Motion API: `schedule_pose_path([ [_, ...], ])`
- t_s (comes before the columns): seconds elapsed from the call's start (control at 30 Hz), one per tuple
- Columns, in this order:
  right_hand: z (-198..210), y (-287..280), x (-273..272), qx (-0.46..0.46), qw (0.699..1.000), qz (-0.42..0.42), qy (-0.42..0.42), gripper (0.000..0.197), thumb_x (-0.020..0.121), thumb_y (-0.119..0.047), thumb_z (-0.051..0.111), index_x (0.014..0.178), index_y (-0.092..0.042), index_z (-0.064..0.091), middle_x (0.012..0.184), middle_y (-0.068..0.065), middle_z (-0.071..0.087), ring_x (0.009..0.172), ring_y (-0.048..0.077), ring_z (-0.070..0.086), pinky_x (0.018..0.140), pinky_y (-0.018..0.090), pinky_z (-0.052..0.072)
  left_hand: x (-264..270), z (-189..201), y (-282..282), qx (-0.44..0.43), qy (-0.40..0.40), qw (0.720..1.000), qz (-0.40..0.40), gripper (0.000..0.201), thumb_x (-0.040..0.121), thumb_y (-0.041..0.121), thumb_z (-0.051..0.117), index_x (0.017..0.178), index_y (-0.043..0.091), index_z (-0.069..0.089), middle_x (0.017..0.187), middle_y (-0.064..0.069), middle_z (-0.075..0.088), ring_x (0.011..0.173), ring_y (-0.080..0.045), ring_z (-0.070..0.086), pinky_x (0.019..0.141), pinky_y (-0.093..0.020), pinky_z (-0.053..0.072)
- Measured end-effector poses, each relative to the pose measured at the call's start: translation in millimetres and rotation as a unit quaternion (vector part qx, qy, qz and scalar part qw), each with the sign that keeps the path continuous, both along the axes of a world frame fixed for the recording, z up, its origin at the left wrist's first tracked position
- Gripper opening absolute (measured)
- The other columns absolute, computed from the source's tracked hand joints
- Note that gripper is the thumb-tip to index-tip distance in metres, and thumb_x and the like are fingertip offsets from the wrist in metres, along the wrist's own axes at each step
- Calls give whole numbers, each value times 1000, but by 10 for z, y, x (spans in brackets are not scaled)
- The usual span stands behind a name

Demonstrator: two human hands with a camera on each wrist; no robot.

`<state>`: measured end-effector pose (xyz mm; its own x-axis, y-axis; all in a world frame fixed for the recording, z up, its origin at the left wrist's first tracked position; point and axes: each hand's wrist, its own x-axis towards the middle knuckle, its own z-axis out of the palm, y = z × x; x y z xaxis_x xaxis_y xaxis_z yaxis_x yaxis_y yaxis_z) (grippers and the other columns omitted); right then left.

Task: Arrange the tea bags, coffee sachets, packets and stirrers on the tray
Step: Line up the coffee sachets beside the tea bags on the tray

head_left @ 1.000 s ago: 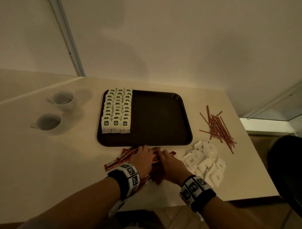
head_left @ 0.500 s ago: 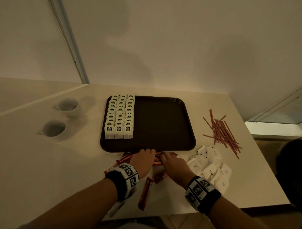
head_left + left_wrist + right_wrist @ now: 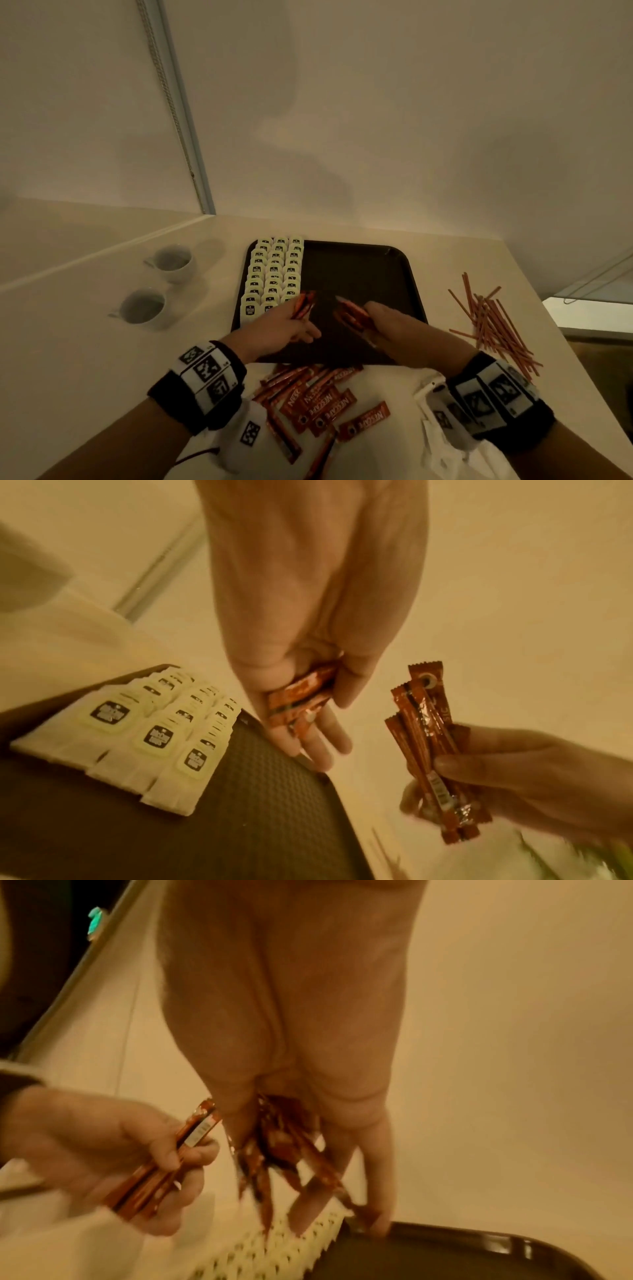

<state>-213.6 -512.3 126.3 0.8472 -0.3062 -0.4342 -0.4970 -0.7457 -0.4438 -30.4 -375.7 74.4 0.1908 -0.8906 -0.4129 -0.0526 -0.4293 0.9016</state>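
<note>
Above, both hands' fingers clamp coffee sachets: left hand (image 3: 281,330) beside the tea bags (image 3: 272,277), right hand (image 3: 397,325) over the tray (image 3: 359,270).

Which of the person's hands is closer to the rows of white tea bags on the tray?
Left. The left hand is right beside the tea bags, at their near end; the right hand is further right over the tray.

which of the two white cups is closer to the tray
The far cup, farther from the person. It stands nearer the tray's back left corner; the other cup sits nearer the person and farther left.
</note>
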Motion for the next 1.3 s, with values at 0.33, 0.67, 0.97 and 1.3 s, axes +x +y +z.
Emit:
schedule_pose_path([
  [0.33,135,114,696,76,979,-81,-168,24,101,-26,35,120,-11,40,104,9,57,86,20,62,77,39,56,-144,365,-306,-141,324,916,188,49,78,33,63,120,7,57,97,-3,71,89,-14,67,76,-34,55],
  [0.67,186,276,891,77,978,-70,-179,51,96,-23,49,143,-17,28,125,7,36,105,16,49,84,18,46,-4,447,-460,-108,391,855,323,30,94,29,54,112,7,61,96,-9,71,88,-19,68,72,-29,53],
  [0.97,167,328,663,249,859,-246,-374,20,87,-15,64,107,-15,60,99,9,64,73,6,62,62,18,51,41,516,-434,-234,450,794,336,13,94,9,49,86,14,58,91,-8,67,100,-23,67,91,-46,50],
  [1.3,192,315,508,198,862,-244,-399,13,80,-11,70,91,-17,68,86,-4,67,73,7,55,69,16,49,248,584,-373,-256,441,739,441,13,87,20,64,82,11,56,65,0,55,57,-11,57,68,-31,58],
])
